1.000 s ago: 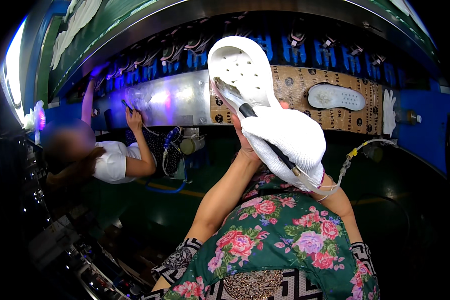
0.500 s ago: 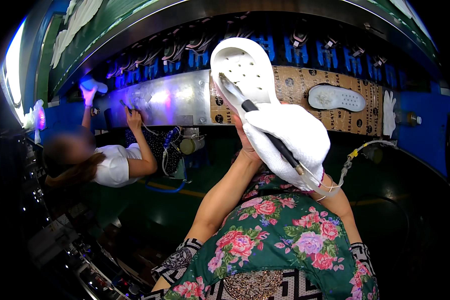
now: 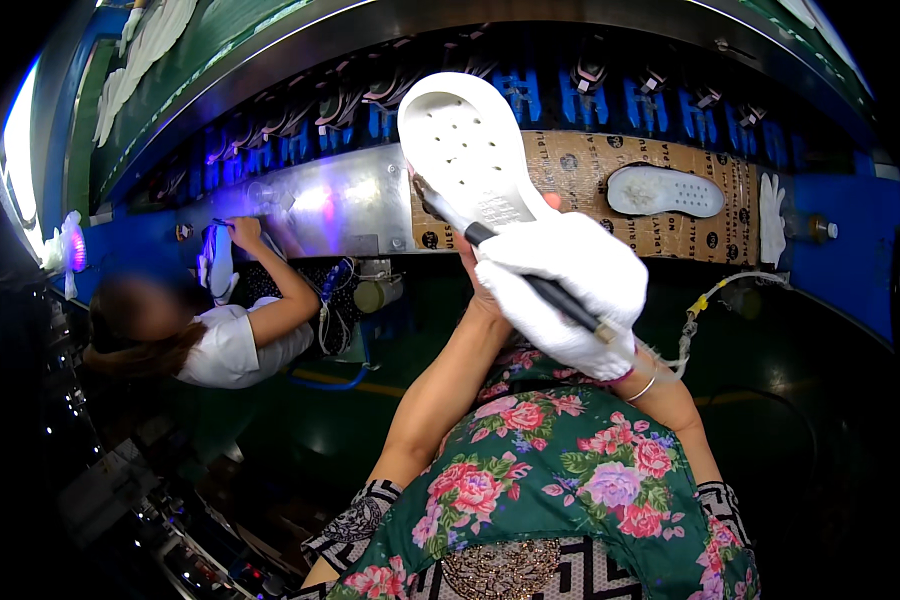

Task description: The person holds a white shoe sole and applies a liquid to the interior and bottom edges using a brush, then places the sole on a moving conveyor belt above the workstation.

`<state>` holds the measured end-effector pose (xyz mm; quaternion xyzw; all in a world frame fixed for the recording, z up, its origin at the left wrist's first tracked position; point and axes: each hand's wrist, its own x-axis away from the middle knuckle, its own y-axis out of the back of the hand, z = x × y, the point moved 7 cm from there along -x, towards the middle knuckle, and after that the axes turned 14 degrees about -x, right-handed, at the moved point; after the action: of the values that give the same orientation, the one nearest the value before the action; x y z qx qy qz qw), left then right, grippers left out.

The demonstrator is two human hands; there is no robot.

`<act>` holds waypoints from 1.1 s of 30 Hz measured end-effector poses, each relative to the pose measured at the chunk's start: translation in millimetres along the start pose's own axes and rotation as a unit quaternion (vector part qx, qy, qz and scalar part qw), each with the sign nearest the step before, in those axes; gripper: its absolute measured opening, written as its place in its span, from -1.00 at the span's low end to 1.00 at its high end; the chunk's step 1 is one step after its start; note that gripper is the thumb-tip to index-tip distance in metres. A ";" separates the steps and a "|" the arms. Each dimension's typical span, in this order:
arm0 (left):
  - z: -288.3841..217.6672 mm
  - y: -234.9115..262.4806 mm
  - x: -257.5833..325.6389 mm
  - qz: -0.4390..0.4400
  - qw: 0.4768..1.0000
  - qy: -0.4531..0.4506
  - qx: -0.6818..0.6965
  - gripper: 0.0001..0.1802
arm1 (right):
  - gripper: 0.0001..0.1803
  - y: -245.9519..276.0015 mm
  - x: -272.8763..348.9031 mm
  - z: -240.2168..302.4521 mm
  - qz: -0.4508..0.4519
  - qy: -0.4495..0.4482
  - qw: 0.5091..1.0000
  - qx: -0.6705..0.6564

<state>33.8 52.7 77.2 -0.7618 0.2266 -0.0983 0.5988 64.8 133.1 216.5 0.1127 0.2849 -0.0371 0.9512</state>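
Note:
A white shoe sole [image 3: 470,140] with small holes in its rounded end is held up in front of me. My bare left hand [image 3: 480,285] grips it from beneath, mostly hidden by the sole and the glove, with fingertips showing at the sole's right edge. In a white knit glove, my right hand [image 3: 580,285] is closed round the black handle of a brush [image 3: 480,234]. A clear tube runs from the handle's rear end. The bristles lie at the sole's left rim. Part of the sole is behind the gloved hand.
Another sole [image 3: 665,191], dark-edged, lies on a cardboard sheet [image 3: 570,150], with a white glove [image 3: 772,220] to its right. Behind runs a row of blue racks [image 3: 580,100] bearing shoe parts. At left a co-worker [image 3: 235,340] handles a shoe part beside a metal table [image 3: 370,190].
The brush tip has gone from the sole's inner surface to its left rim. Sole and both hands have shifted slightly left. The co-worker's hands have come down closer to their body.

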 end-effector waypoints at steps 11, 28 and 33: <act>-15.0 -5.2 -3.3 -0.064 0.996 0.028 -0.064 0.21 | -0.74 6.0 1.5 -16.6 0.002 -0.045 0.985 -0.169; -43.1 -28.2 -21.9 0.043 0.984 0.042 -0.167 0.17 | -0.70 -3.2 1.0 -6.3 0.061 0.077 0.986 -0.137; -50.3 -28.9 -28.1 -0.026 0.998 -0.030 -0.055 0.22 | -0.75 8.7 8.1 -32.0 0.018 -0.070 0.972 -0.223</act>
<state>-5.5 27.2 121.5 -0.8021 0.1941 -0.0785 0.5593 55.7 149.0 187.8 -0.1001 0.2167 0.0369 0.9704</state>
